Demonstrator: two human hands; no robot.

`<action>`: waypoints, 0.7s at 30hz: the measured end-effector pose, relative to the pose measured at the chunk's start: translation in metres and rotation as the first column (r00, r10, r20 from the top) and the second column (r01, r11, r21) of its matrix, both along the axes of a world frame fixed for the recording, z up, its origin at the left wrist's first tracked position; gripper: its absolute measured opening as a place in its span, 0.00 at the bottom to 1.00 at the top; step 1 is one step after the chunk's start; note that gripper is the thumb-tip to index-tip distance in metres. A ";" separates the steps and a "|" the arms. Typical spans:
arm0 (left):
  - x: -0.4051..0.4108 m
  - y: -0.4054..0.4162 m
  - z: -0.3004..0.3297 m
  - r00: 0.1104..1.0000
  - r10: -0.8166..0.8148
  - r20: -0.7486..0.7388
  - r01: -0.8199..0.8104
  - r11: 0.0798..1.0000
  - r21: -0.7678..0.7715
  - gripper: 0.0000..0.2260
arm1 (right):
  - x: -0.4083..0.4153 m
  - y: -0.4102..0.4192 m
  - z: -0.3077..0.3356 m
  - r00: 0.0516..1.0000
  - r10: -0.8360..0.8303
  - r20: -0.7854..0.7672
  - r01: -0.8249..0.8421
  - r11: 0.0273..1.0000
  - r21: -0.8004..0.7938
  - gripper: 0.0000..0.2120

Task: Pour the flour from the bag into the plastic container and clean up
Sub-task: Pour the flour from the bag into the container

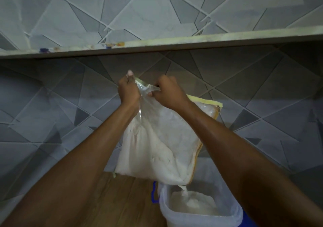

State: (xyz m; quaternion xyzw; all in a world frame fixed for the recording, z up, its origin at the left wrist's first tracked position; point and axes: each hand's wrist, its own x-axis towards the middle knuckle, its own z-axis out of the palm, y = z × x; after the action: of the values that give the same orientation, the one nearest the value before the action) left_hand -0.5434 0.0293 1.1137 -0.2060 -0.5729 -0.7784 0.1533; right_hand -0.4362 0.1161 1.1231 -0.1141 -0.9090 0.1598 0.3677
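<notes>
A clear plastic bag point(157, 144) with yellow trim and a zipper hangs upended in the middle of the view, still heavy with white flour. My left hand point(128, 89) and my right hand point(167, 93) both grip its raised top corner. A thin stream of flour point(183, 189) falls from the bag's lower right corner. Below it stands a translucent plastic container point(197, 218) with blue handles, holding a mound of flour point(194, 204). My right forearm hides the container's right side.
A wooden table top point(122, 200) lies under the bag. A narrow shelf point(174, 44) crosses the grey geometric-tiled wall point(52, 104) above, with small coloured items point(113, 45) on it.
</notes>
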 end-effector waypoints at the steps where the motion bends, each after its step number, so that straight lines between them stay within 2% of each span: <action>1: -0.001 -0.002 -0.001 1.000 -0.014 0.007 0.014 1.000 0.010 0.19 | -0.003 -0.002 -0.001 0.999 -0.004 -0.049 0.004 1.000 0.006 0.09; 5: -0.010 -0.010 -0.004 0.997 -0.078 0.003 0.078 0.997 0.028 0.19 | -0.014 -0.008 -0.010 0.977 -0.012 -0.211 0.011 1.000 -0.008 0.10; 9: -0.017 -0.025 -0.010 0.997 -0.074 -0.006 0.074 0.997 0.032 0.18 | -0.029 -0.020 -0.018 0.967 0.007 -0.256 -0.002 1.000 0.020 0.15; 15: -0.011 -0.062 -0.021 0.984 -0.172 0.046 0.173 0.984 -0.029 0.18 | -0.037 -0.035 -0.018 0.954 0.034 -0.297 -0.018 0.998 0.056 0.12; 19: -0.013 -0.093 -0.081 0.985 -0.120 0.121 0.133 0.986 -0.105 0.21 | -0.039 -0.037 -0.018 0.948 0.043 -0.316 -0.010 0.994 0.105 0.11; 21: -0.016 -0.100 -0.140 0.964 -0.057 0.260 0.098 0.984 -0.149 0.20 | -0.038 -0.038 -0.018 0.944 0.049 -0.325 -0.003 0.990 0.142 0.09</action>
State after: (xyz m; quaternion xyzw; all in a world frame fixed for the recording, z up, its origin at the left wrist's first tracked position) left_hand -0.5596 -0.0711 0.9732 -0.1383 -0.6402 -0.7550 0.0307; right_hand -0.4740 0.0778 1.1049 -0.0477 -0.8455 0.1172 0.5187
